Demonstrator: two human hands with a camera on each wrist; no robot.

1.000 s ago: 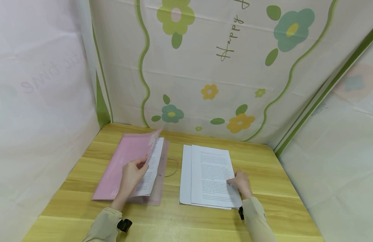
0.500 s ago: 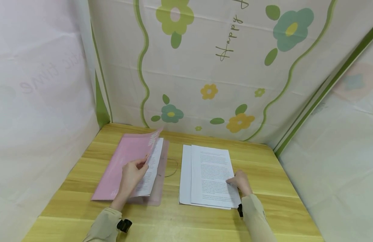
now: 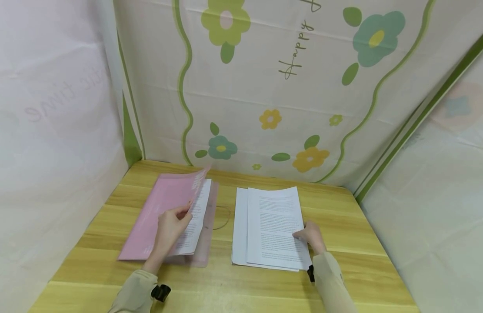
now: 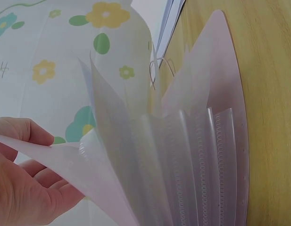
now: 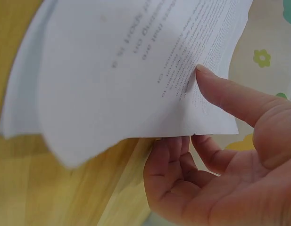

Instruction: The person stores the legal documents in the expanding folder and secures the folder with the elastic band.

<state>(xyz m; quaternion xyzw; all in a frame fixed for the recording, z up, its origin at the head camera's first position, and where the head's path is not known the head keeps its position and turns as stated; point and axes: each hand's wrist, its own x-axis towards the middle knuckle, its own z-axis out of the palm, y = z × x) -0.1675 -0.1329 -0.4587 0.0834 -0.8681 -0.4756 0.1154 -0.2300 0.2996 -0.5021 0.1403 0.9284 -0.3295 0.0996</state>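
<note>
On the left of the table lies a pink expanding file folder (image 3: 167, 204), its cover lifted at the right edge. My left hand (image 3: 171, 224) pinches that cover between thumb and fingers. Printed paper (image 3: 198, 226) shows inside, and the left wrist view reveals several clear pleated dividers (image 4: 183, 160). To the right, my right hand (image 3: 312, 237) pinches the right edge of a printed sheet (image 3: 278, 226), thumb on top and fingers beneath. That edge is raised in the right wrist view (image 5: 136, 94). Beneath the sheet lie more white papers (image 3: 240, 226), jutting out at left.
A thin elastic loop (image 3: 228, 217) sticks out from the folder's right side, between folder and papers. The wooden table (image 3: 225, 287) is bordered by a flowered cloth (image 3: 241, 95) at the back and by cloth at both sides.
The top sheet's far right corner has risen, with my right hand on its edge. My left hand and the folder's cover hold almost the same position.
</note>
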